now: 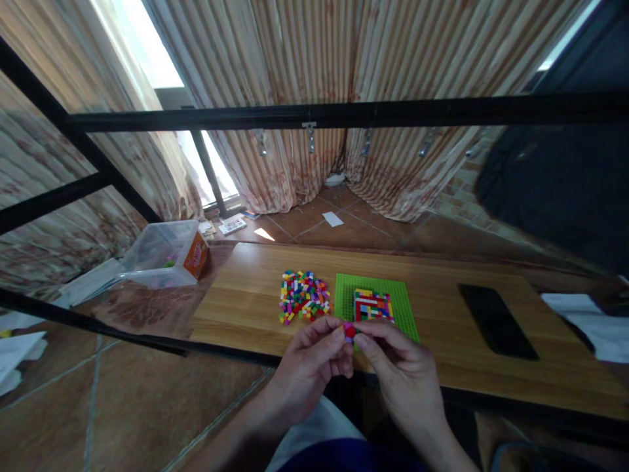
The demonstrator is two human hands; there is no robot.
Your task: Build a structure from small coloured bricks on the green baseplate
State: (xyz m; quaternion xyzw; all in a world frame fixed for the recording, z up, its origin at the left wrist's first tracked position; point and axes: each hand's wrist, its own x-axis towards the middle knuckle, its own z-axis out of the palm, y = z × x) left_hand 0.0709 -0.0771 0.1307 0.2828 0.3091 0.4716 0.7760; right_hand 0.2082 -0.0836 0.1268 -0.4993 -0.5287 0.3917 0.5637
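Between my fingertips, just past the table's front edge, is a small cluster of toy bricks in red, pink and purple. My left hand pinches it from the left side. From the right, my right hand grips it between thumb and forefinger. Behind my hands lies a green baseplate, bearing a low built block of multicoloured bricks; its near part is hidden by my fingers. Left of the plate, a loose pile of small coloured bricks is spread on the wooden table.
A black phone-like slab lies on the table's right side, with white papers beyond it. A clear plastic box with an orange label stands left of the table. A black metal bar crosses in front of striped curtains.
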